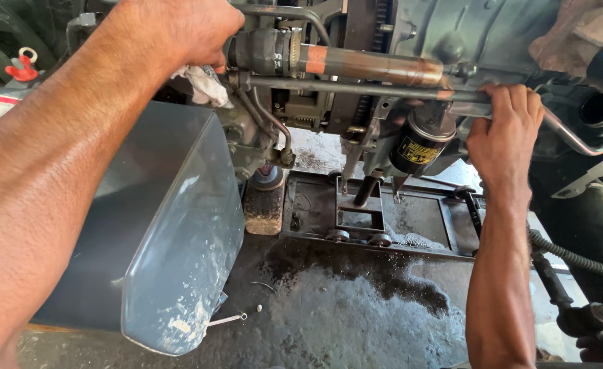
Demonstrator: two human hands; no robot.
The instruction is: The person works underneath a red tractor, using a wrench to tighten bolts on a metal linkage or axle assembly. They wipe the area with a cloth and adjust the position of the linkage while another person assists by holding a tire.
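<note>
While the engine block (410, 41) fills the whole top of the scene, a grey-blue tank (171, 225) with a paint-scuffed lower corner stands at the left beneath it; below them spreads the floor (356, 321), dark with an oily wet stain, and a black metal base plate (417, 219) lies flat under the engine. Across the engine's underside runs a rust-brown pipe (369, 65) joined at its left end to a black rubber hose (264, 51); just below it, parallel, runs a thin grey rod (356, 87). Right hand (503, 137) is raised from below with its fingers (513, 96) curled shut round the right end of that rod, close beside a black oil filter (421, 143) with a yellow label that hangs down from the engine; left hand (185, 31) reaches in from the left with its fingers closed on a white rag (206, 85), pressed up against the hose end. A ribbed cable (574, 256) trails off at the right; a small red-handled key (22, 65) sits far left; one thin pin (227, 318) lies on the floor by the tank's corner.
</note>
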